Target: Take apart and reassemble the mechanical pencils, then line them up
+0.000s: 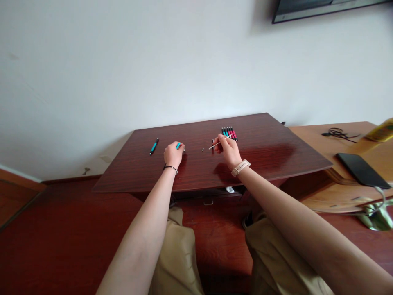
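My left hand (173, 154) rests on the dark wooden table (260, 155) and is closed around a teal pen barrel (178, 145), whose end sticks out past my fingers. My right hand (227, 150) pinches a thin white pen refill (218, 143) that points left, with a small dark piece held under my fingers. A tiny dark part (203, 149) lies on the table between my hands. Just beyond my right hand lies a row of several teal and pink pens (229, 132). A single teal and black pen (154, 146) lies to the left of my left hand.
A lighter wooden table (337, 192) stands to the right, bearing a black phone (362, 170), a tangled black cable (337, 133) and a yellow object (382, 130) at the edge. A green cloth (376, 215) hangs at its front. A white wall rises behind.
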Motion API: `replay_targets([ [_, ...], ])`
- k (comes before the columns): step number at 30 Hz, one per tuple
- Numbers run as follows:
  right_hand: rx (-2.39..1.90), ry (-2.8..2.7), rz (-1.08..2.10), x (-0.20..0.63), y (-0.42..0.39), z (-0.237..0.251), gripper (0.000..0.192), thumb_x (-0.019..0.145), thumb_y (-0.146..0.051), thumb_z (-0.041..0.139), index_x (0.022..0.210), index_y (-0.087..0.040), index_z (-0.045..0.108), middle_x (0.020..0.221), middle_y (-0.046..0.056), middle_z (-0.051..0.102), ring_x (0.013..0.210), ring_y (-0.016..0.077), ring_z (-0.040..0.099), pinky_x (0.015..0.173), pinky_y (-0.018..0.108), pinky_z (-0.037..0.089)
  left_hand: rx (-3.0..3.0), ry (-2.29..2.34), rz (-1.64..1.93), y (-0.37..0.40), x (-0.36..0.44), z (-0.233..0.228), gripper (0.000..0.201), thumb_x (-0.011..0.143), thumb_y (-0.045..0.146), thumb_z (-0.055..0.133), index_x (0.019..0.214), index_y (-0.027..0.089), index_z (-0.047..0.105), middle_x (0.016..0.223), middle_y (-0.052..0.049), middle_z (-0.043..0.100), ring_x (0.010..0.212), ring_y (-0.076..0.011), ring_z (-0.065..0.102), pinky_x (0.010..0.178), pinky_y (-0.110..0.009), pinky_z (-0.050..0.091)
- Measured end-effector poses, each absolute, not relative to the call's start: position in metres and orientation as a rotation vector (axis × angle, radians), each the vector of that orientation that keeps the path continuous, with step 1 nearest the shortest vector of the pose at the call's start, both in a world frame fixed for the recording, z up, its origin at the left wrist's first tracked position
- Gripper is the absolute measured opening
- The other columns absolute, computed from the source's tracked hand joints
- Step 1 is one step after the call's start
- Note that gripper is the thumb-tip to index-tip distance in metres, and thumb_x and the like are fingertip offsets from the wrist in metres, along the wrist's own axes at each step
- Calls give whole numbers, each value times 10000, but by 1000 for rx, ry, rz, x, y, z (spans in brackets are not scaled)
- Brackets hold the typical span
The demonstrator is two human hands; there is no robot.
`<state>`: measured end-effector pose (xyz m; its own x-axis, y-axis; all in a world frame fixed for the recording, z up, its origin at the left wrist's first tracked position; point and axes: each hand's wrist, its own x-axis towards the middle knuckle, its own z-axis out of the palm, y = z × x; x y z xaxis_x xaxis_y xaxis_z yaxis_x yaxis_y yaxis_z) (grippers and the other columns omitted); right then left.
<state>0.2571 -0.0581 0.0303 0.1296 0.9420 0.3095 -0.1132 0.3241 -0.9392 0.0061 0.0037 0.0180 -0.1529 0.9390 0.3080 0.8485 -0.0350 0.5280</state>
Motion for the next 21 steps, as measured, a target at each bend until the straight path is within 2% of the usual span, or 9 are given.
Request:
replay_targets([
  [14, -929, -1184, 950, 257, -56, 29, 655, 943, -843, 584, 790, -215, 684, 655, 8, 622, 581, 124, 542, 565, 248, 450, 1992, 2094, 903, 5, 6, 14, 191, 968, 406, 682, 1014, 287, 825, 1028, -67, 834, 962, -262, 726, 798, -316, 449],
  [21, -913, -1174, 962, 256, -57, 28, 666, 920, -863, 600, 784, -216, 685, 660, 14, 628, 589, 128, 543, 566, 253, 451, 2047, 2127, 788, 7, 5, 8, 171, 952, 403, 699, 979, 282, 817, 1030, -104, 830, 956, -297, 738, 793, -348, 456],
])
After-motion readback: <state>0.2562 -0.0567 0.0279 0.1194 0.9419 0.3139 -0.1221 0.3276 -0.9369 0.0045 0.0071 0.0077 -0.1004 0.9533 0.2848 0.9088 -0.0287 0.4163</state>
